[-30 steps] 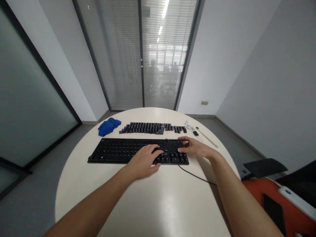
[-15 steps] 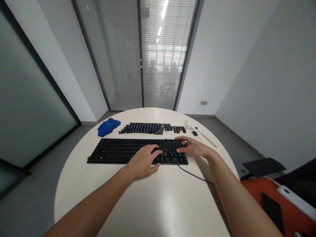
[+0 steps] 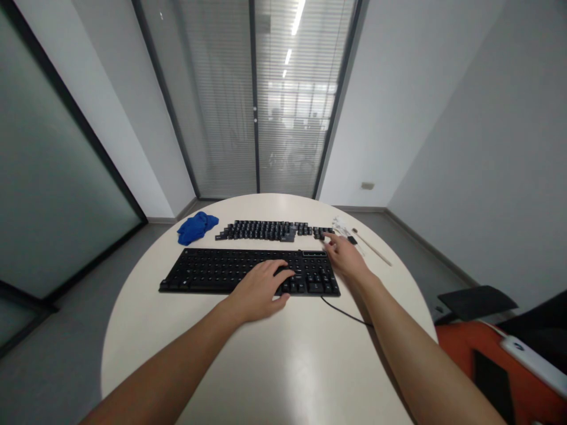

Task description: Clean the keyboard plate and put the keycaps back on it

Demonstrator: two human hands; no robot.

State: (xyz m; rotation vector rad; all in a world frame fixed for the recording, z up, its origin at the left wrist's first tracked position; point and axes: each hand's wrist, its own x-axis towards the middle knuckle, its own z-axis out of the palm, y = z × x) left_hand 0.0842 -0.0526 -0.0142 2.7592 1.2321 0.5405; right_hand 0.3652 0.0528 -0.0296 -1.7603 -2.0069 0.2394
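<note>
Hands first: the left hand lies flat, fingers spread, on the keyboard; the right hand, fingers loosely extended and empty, reaches to one o'clock, touching the loose keycaps. Those look light, hard, slippery, best pinched at their sides. Round pale table; blue cloth at eleven; glass-walled room.

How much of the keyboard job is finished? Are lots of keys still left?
Some keycaps already sit on the right end of the keyboard; the rest looks bare, though that is hard to tell. Now the left hand rests on the keyboard while the right hand reaches the right end of the loose keycaps. Nearly the whole row still lies on the table.
</note>
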